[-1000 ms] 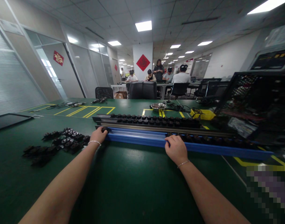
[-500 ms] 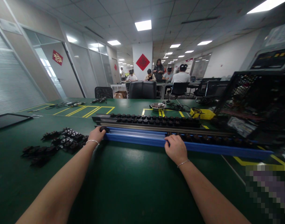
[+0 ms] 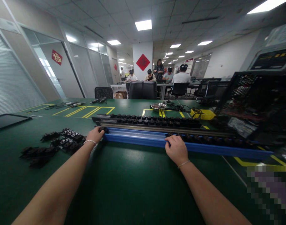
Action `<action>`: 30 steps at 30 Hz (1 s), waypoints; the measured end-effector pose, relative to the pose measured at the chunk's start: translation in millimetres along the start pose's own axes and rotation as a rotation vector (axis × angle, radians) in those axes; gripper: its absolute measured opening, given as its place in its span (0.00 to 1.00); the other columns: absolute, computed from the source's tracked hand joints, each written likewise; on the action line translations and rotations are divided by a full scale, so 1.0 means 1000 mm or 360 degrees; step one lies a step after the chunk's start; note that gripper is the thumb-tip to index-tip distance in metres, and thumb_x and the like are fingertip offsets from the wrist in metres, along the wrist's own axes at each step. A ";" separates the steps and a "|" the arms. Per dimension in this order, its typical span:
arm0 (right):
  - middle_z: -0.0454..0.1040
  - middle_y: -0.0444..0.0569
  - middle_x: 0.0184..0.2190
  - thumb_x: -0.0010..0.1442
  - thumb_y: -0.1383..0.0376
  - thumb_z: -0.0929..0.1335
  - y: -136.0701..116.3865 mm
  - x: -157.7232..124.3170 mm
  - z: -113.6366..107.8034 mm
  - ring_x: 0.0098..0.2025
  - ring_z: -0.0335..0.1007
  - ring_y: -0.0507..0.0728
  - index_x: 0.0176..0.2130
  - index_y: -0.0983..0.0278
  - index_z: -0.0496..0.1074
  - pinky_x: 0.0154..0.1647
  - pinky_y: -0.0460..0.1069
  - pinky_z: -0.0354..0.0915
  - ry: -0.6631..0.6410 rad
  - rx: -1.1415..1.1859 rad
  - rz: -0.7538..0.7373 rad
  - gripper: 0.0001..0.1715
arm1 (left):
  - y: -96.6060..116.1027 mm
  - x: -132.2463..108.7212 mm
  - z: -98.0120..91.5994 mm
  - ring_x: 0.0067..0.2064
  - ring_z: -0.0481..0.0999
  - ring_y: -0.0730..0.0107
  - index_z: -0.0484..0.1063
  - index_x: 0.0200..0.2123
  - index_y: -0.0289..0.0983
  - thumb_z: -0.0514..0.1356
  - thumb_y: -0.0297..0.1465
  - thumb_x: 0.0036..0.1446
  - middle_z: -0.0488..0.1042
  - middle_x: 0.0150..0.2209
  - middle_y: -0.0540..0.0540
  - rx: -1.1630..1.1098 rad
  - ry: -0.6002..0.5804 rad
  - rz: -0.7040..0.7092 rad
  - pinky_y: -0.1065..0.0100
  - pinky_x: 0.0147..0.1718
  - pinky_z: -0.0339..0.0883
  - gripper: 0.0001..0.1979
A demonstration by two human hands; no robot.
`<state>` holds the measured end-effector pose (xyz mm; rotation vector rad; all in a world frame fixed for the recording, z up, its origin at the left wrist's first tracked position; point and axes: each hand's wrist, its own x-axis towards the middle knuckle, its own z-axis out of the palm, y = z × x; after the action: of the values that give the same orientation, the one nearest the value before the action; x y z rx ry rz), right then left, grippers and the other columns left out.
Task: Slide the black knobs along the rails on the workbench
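Blue rail [image 3: 135, 139] roughly parallels worktop [image 3: 133, 184] far edge; left hand [image 3: 95, 135] pinches black part [image 3: 103, 129], left end; right hand [image 3: 177, 149] mid-rail, grip unclear.

Padded black chair [image 3: 149, 90], red diamond sign [image 3: 143, 62], cardboard box [image 3: 120, 95]

Bare left hand [image 3: 95, 135], centre-left of frame: shifted slightly leftward along long blue straight rail [image 3: 133, 140], with small black block [image 3: 104, 129] at fingertips.

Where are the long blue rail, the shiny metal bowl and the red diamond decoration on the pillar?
Blue rail [image 3: 199, 148]: head view, on its front wall.
Metal bowl [image 3: 154, 109]: head view, near side wall.
Red diamond decoration [image 3: 143, 62]: head view, its middle.
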<state>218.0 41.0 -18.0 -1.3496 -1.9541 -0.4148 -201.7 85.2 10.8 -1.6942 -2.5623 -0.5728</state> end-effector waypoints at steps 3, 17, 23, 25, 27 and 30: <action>0.72 0.51 0.32 0.53 0.71 0.63 0.000 0.000 0.000 0.38 0.62 0.57 0.31 0.64 0.73 0.39 0.51 0.59 0.0008 0.0004 -0.0004 0.10 | -0.004 0.002 -0.001 0.47 0.74 0.55 0.70 0.49 0.37 0.52 0.38 0.54 0.76 0.46 0.40 0.0011 0.0003 -0.0007 0.63 0.45 0.66 0.21; 0.72 0.51 0.33 0.54 0.71 0.63 -0.002 0.000 -0.002 0.38 0.62 0.57 0.32 0.64 0.74 0.39 0.52 0.60 -0.0015 -0.0003 0.0032 0.10 | -0.029 -0.002 -0.003 0.50 0.71 0.47 0.70 0.48 0.35 0.47 0.42 0.55 0.74 0.46 0.32 0.0346 0.0008 -0.0109 0.53 0.47 0.62 0.24; 0.73 0.51 0.32 0.54 0.71 0.63 -0.002 0.001 -0.002 0.38 0.62 0.57 0.32 0.64 0.73 0.39 0.52 0.59 -0.0033 -0.0014 0.0027 0.10 | -0.037 -0.007 0.004 0.59 0.60 0.49 0.73 0.45 0.36 0.48 0.39 0.55 0.71 0.51 0.33 0.0470 0.0045 -0.0089 0.44 0.57 0.46 0.21; 0.73 0.51 0.32 0.54 0.71 0.63 -0.002 0.000 -0.002 0.38 0.62 0.57 0.32 0.64 0.73 0.39 0.52 0.59 -0.0033 -0.0014 0.0028 0.10 | -0.040 -0.007 0.007 0.61 0.57 0.47 0.73 0.44 0.36 0.48 0.40 0.54 0.70 0.53 0.33 0.0496 0.0079 -0.0086 0.42 0.56 0.44 0.22; 0.72 0.50 0.32 0.53 0.71 0.63 -0.002 0.000 -0.002 0.38 0.62 0.57 0.32 0.64 0.73 0.39 0.52 0.59 -0.0024 -0.0014 0.0026 0.09 | -0.042 -0.005 0.008 0.62 0.55 0.46 0.73 0.44 0.35 0.48 0.40 0.54 0.69 0.54 0.34 0.0518 0.0107 -0.0080 0.41 0.57 0.44 0.22; 0.72 0.50 0.32 0.53 0.71 0.63 -0.002 0.000 -0.002 0.37 0.62 0.57 0.32 0.63 0.73 0.39 0.52 0.59 0.0001 -0.0011 0.0013 0.10 | -0.043 -0.002 0.008 0.62 0.54 0.46 0.73 0.45 0.36 0.48 0.41 0.54 0.67 0.55 0.36 0.0519 0.0066 -0.0098 0.41 0.56 0.45 0.23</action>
<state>217.1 39.6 -16.6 -1.3611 -1.9475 -0.4189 -237.7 71.6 -9.7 -1.4844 -2.5154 -0.1741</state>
